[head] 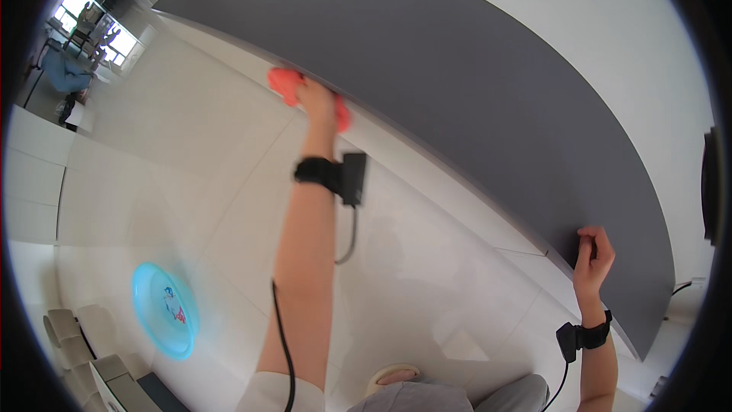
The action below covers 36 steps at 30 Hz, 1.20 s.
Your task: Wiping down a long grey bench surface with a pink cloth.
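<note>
My left hand (318, 102) grips a coral-red cloth (284, 84) just under the front edge of a long dark grey countertop (423, 63). Part of the cloth sticks out on either side of the hand. The hand is slightly blurred, and the countertop's edge lies right beside it. Towards the other end of the countertop, my right hand (596, 260) is at its front edge, with the fingers loosely curled and nothing visible in them. A black strapped device with a cable sits on each wrist. Beneath the top, the pale front panel (440, 174) runs down to the floor.
A light blue plastic basin (166, 312) stands on the pale tiled floor (240, 194). Grey upholstered seating (77, 349) is at lower left. Beyond the countertop rises a white wall (617, 28). My slippered foot (394, 376) shows at the bottom. Windows (117, 46) are far off at upper left.
</note>
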Each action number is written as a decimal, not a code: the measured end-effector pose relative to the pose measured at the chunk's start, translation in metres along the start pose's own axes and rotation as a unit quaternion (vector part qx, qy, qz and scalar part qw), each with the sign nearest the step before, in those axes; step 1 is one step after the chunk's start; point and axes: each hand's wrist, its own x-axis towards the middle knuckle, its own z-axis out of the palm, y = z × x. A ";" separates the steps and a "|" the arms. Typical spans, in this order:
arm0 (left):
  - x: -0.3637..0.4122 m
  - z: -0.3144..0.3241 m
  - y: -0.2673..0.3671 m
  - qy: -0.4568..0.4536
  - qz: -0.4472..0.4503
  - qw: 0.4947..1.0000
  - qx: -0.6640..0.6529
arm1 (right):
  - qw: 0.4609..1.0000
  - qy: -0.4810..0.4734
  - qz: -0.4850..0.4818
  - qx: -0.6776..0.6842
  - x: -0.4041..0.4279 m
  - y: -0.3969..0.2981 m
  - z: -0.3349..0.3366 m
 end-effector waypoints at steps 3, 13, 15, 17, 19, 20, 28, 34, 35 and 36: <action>-0.100 0.033 -0.019 0.012 -0.053 0.996 -0.068 | 1.000 -0.007 -0.001 -0.021 0.000 0.000 -0.003; -0.286 0.077 -0.042 -0.072 -0.186 0.976 -0.086 | 1.000 0.004 -0.012 0.001 0.002 -0.005 0.003; -0.235 0.068 -0.037 -0.019 -0.106 0.992 -0.073 | 1.000 -0.003 -0.005 0.004 0.002 -0.004 0.002; -0.177 0.057 -0.024 0.020 -0.045 0.994 -0.095 | 1.000 0.000 -0.006 -0.005 0.002 -0.004 -0.002; -0.108 0.035 -0.017 0.022 -0.065 0.990 -0.124 | 1.000 0.005 -0.005 -0.007 0.001 -0.003 -0.002; -0.073 0.017 -0.013 0.015 -0.100 0.987 -0.122 | 1.000 -0.001 0.000 -0.005 0.001 -0.006 -0.002; -0.046 -0.002 -0.023 0.001 -0.190 0.951 -0.244 | 1.000 0.013 0.020 0.004 0.004 -0.008 -0.004; -0.196 0.014 -0.156 0.077 -0.219 0.954 -0.192 | 1.000 -0.004 -0.004 -0.002 0.004 -0.014 -0.004; -0.240 0.020 -0.167 0.063 -0.250 0.946 -0.195 | 1.000 -0.001 -0.012 0.000 0.006 -0.017 -0.006; -0.288 0.031 -0.178 0.040 -0.291 0.935 -0.201 | 1.000 0.002 -0.007 -0.004 0.007 -0.017 -0.007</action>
